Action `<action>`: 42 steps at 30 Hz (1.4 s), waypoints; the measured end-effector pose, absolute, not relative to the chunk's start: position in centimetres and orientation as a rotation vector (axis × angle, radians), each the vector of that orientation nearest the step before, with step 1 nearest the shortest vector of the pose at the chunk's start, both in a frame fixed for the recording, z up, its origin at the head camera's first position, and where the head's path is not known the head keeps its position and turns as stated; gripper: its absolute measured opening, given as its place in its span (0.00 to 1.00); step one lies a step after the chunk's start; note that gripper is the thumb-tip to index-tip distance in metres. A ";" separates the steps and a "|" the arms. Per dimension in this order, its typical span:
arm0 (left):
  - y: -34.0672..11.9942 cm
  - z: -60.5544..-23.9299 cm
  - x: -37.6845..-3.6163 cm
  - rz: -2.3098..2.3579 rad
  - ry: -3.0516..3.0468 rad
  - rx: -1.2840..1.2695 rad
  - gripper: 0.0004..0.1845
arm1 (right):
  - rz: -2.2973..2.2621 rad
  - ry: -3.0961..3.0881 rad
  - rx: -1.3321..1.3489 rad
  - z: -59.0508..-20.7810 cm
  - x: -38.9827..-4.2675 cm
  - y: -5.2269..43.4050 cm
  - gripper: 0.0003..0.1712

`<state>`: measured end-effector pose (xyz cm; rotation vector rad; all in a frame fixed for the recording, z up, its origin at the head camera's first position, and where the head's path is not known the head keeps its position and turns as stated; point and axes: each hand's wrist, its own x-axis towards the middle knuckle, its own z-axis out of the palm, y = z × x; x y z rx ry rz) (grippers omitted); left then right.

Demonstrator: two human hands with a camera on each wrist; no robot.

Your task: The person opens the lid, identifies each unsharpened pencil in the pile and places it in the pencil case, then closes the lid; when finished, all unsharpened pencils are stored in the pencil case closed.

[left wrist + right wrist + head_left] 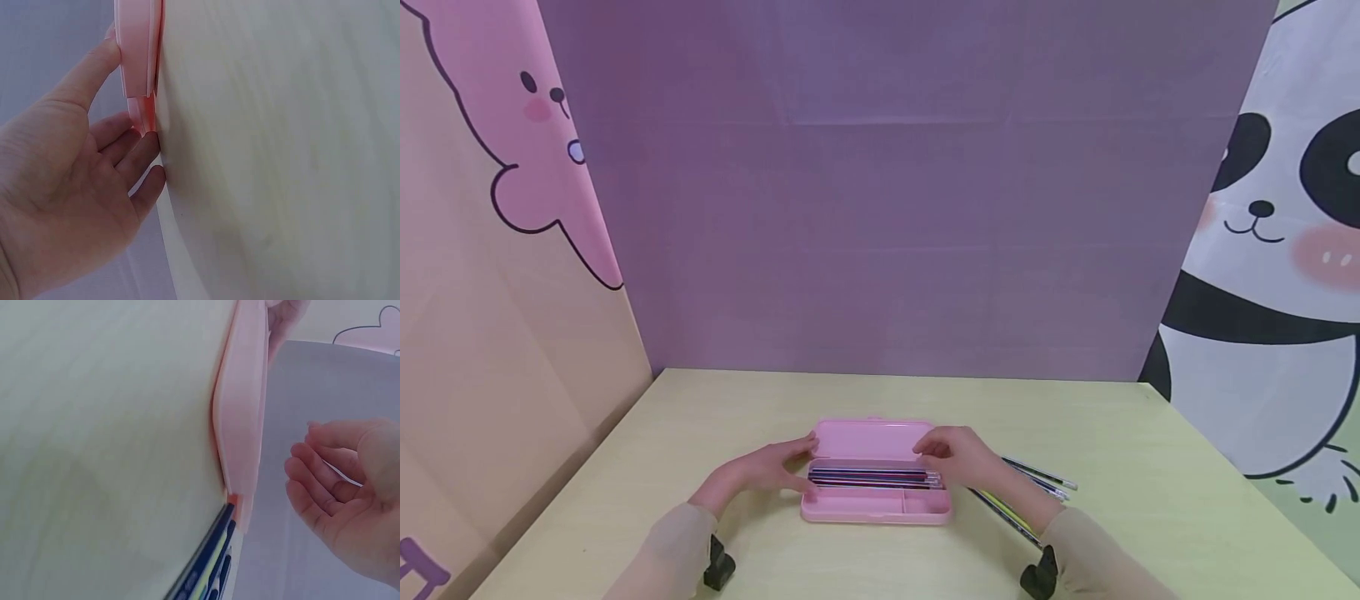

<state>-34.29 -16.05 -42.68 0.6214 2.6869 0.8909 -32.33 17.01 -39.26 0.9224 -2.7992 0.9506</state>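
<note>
We see a pale wooden table (857,562), with a big purple sheet (880,208) hanging behind it. A pink animal picture (497,75) is on the left wall and a panda picture (1262,375) is on the right. Some loose pencils (1045,474) lie on the table to the right of the case, and a yellow-green pencil (1003,509) lies there too. The right forearm crosses above them, so we can't see all of them. A small black gadget sits at each wrist.

The pink pencil case (853,503) lies on the table between the two hands. The left hand (777,466) is at its left end, with the thumb and fingers spread apart and touching its side. The right hand (953,454) hangs over its right end, with the fingers softly bent and loose.

We see the case with its lid (871,438) tipped back, away from the person. The case is shiny and long with round corners. Dark striped pencils (868,477) lie side by side across its middle, and their silvery ends point right. The front part has a thin wall that makes one long space and one short space
</note>
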 end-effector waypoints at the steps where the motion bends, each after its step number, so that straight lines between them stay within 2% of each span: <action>1: -16.1 -42.7 -34.3 0.894 2.685 0.625 0.50 | 0.955 -2.794 0.924 -39.2 -32.3 17.2 0.10; 42: -16.0 -42.6 -34.2 0.951 2.678 0.646 0.49 | 0.902 -2.839 0.792 -40.7 -29.7 26.5 0.09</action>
